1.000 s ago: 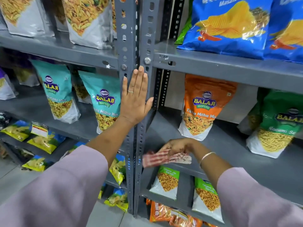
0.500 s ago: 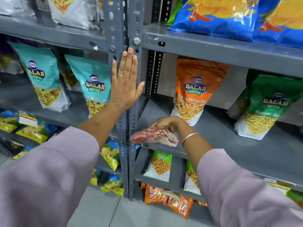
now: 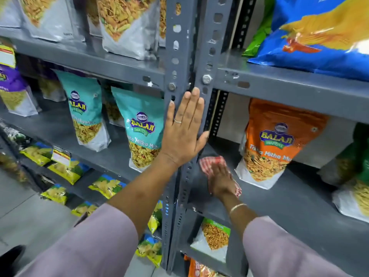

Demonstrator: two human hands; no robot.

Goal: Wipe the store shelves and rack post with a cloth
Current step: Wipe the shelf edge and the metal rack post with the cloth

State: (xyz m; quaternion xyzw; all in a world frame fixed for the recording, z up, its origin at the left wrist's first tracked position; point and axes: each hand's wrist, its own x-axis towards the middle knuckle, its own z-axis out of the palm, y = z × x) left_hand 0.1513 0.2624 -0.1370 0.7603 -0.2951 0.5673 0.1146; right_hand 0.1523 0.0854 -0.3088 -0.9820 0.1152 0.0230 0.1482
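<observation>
Head camera: I see my left hand (image 3: 184, 134) spread flat, fingers straight and together, palm pressed against the grey slotted rack post (image 3: 177, 62), gripping nothing; a ring sits on one finger. My right hand (image 3: 220, 180) lies palm-down on the red-and-white checked cloth (image 3: 211, 162), fingers extended and flattened over it, pinning it to the grey shelf (image 3: 289, 206) just right of the post. The cloth pokes out beyond my fingertips and beside my wrist. An orange Balaji Tikha Mitha Mix pouch (image 3: 273, 144) stands upright near the cloth, apart from it. A teal Balaji pouch (image 3: 139, 126) stands just left of my left hand.
</observation>
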